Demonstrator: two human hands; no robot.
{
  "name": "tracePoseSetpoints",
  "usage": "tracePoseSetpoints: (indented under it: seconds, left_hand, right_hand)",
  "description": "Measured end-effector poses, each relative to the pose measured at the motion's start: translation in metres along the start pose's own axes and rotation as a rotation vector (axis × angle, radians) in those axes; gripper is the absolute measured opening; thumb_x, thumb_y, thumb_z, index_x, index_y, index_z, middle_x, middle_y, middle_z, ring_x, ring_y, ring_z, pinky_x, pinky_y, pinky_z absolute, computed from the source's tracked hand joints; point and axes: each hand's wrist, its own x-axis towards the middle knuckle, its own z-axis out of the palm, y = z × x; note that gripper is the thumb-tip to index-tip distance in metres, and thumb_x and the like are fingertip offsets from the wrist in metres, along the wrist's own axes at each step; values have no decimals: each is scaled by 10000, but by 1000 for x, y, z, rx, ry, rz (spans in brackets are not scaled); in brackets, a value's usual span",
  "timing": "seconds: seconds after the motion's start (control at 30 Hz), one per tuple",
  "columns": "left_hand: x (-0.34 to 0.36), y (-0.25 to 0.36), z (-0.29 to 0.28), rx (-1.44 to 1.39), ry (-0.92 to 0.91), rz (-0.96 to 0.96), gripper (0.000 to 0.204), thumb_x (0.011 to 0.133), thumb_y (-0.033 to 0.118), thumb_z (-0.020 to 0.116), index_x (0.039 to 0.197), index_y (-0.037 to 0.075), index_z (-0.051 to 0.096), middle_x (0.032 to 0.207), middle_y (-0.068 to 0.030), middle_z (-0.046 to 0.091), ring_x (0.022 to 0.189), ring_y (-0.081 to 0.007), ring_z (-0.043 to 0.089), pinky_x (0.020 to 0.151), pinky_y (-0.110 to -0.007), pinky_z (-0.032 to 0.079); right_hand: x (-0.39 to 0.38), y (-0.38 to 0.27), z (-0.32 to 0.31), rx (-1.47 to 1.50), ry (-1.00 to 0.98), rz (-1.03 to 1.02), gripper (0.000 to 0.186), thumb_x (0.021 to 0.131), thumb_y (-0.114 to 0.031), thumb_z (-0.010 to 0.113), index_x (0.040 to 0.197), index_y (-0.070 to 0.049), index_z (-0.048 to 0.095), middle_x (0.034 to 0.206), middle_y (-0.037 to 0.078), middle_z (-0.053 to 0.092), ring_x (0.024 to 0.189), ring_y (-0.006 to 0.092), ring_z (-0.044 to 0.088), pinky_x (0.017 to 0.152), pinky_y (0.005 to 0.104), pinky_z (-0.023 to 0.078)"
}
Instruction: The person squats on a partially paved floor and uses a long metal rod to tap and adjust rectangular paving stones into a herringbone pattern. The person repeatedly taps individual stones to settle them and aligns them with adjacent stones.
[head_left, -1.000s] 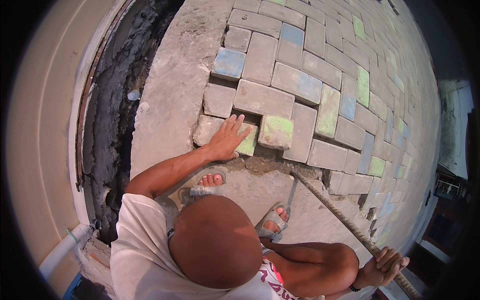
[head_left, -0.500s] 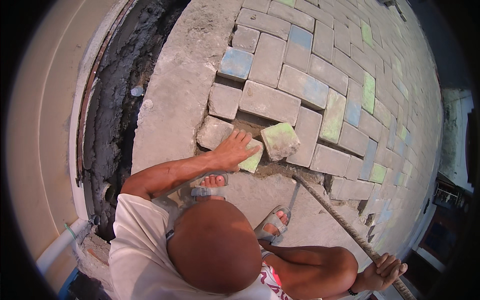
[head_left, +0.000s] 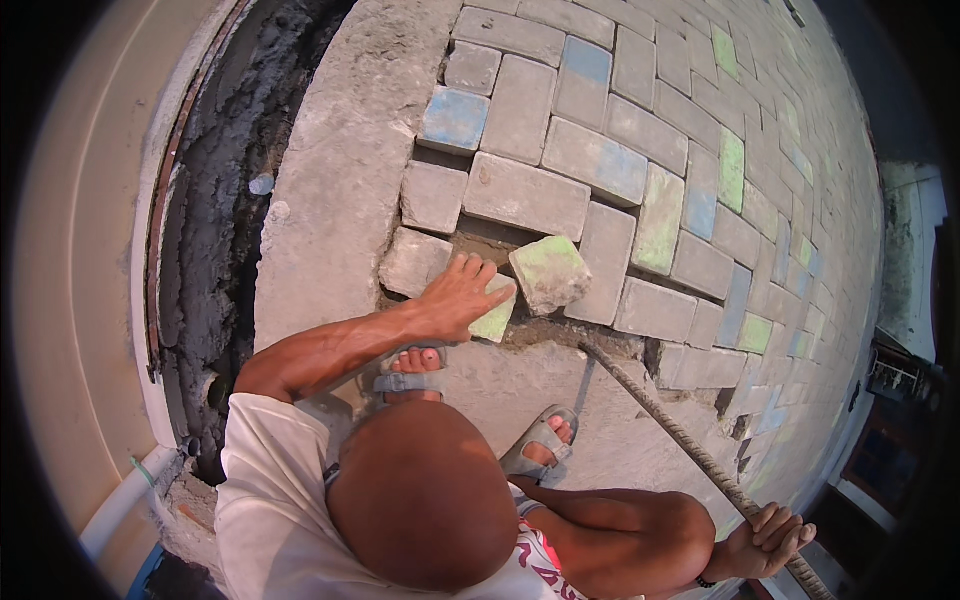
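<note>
My left hand (head_left: 455,300) lies over a green-tinted paving block (head_left: 493,312), its fingers bent across the block's far side and its thumb at the right. Part of that block is hidden under the palm. Just right of it a second paving block (head_left: 552,275), green on top with a rough broken side, sits tilted over bare sand. A grey half block (head_left: 413,262) lies close by the fingers on the left. At the lower right my right hand (head_left: 770,540) is wrapped round a ribbed steel rod (head_left: 680,435), whose far tip touches the dirt at the paving's broken edge.
Laid pavers (head_left: 525,195), some painted blue or green, spread to the far right, with gaps between several. A concrete strip (head_left: 325,170) borders an open muddy ditch (head_left: 215,215) beside a beige wall (head_left: 80,250). My sandalled feet (head_left: 540,445) stand on concrete near the blocks.
The view has shifted slightly, so the pavers appear a little further left. Both hands keep their hold, and the blocks and rod stay as they were.
</note>
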Motion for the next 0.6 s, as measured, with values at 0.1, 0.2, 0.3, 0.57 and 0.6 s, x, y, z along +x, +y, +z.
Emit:
tracePoseSetpoints:
  seconds: [0.1, 0.2, 0.3, 0.57, 0.6]
  left_hand:
    - [1, 3, -4, -6, -5, -2, 861, 493, 159, 808, 1288, 93, 484, 1056, -164, 477, 1009, -325, 435, 862, -436, 335]
    - [1, 2, -15, -46, -38, -3, 834, 492, 154, 798, 1271, 93, 504, 1042, -157, 478, 995, -314, 433, 839, -420, 335]
    - [2, 3, -17, -59, -60, -17, 817, 494, 153, 787, 1261, 93, 515, 1032, -151, 479, 980, -303, 430, 824, -405, 331]
    - [-12, 21, -44, -121, -173, -72, 794, 525, 179, 772, 1272, 94, 515, 1030, -147, 476, 979, -292, 425, 808, -394, 323]
    - [-12, 22, -44, -118, -189, -68, 794, 533, 191, 771, 1277, 93, 512, 1033, -148, 475, 984, -293, 422, 808, -396, 321]
  right_hand:
    - [1, 1, 0, 0, -17, -9, 52, 919, -51, 464, 931, -39, 513, 526, -36, 256, 445, 69, 258, 490, 236, 305]
    - [4, 2, 4, 7, -8, -11, 49, 912, -45, 470, 931, -36, 515, 527, -38, 244, 445, 67, 258, 490, 236, 305]
    - [8, 4, 3, 33, -9, 7, 45, 901, -36, 479, 924, -34, 518, 529, -42, 239, 446, 65, 258, 488, 233, 305]
    - [11, 6, -4, 45, 17, 16, 34, 888, -38, 493, 908, -31, 520, 523, -42, 242, 448, 64, 259, 482, 232, 301]
    - [11, 7, -7, 68, 19, 13, 38, 889, -35, 491, 910, -30, 521, 522, -41, 244, 450, 64, 259, 482, 232, 302]
